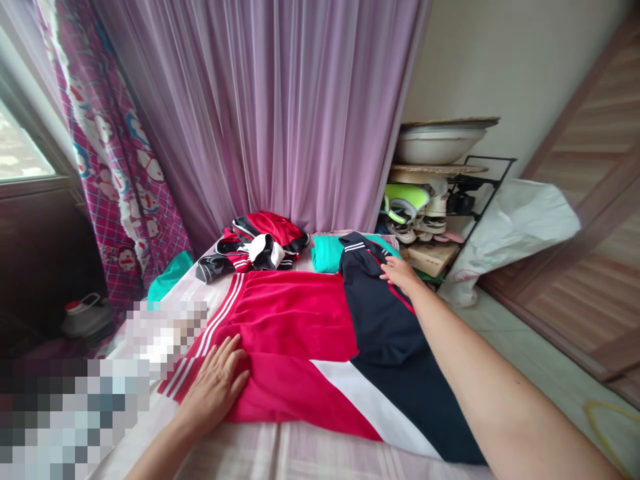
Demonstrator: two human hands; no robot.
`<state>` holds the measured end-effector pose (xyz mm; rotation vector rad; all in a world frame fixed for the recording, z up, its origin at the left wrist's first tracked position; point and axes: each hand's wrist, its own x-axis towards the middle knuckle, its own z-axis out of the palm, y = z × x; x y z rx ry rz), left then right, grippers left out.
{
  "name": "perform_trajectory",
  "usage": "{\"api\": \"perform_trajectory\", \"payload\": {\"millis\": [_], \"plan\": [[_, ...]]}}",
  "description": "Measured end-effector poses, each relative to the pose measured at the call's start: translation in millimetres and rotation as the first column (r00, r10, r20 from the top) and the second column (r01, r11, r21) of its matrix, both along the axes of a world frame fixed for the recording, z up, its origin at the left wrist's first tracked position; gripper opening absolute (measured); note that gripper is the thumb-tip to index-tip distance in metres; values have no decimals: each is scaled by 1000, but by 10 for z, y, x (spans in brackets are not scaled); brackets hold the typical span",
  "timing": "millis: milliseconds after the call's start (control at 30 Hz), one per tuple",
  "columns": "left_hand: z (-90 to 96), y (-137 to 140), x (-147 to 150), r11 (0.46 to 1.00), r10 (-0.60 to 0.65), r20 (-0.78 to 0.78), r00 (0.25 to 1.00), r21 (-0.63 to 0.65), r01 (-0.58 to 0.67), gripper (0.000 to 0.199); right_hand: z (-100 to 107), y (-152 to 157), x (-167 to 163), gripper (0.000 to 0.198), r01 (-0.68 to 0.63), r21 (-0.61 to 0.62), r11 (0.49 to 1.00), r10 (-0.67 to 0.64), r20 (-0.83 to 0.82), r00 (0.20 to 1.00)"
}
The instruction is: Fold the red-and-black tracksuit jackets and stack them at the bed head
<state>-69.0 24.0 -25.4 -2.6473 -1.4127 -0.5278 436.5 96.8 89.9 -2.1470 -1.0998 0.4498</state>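
A red, navy and white track jacket (300, 313) lies spread across the bed, its striped hem band toward the left and a navy sleeve with a striped cuff folded over the right side. Flat on the red cloth beside the hem band rests my left hand (217, 373), fingers stretched out. My right hand (399, 275) is at the navy sleeve's edge with red piping, its fingers curled and closed on the cloth. Behind the jacket sits a folded teal garment (325, 255), partly covered by the navy sleeve.
A heap of red and black clothes (273, 227) with a white piece lies at the bed's far left corner. Purple curtains (300, 120) hang behind. On the right stand a shoe rack (493, 207) with basins and a white plastic bag (525, 220). Pixelation hides the lower left.
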Motion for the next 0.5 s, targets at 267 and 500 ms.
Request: {"api": "perform_trajectory", "payload": {"millis": [267, 500], "plan": [[90, -68, 47, 998, 13, -25, 1000, -58, -14, 33, -32, 213, 76, 33, 19, -184, 983, 34, 281, 959], [138, -49, 121, 993, 28, 80, 996, -119, -19, 33, 651, 196, -886, 37, -264, 195, 945, 195, 315, 929]]}}
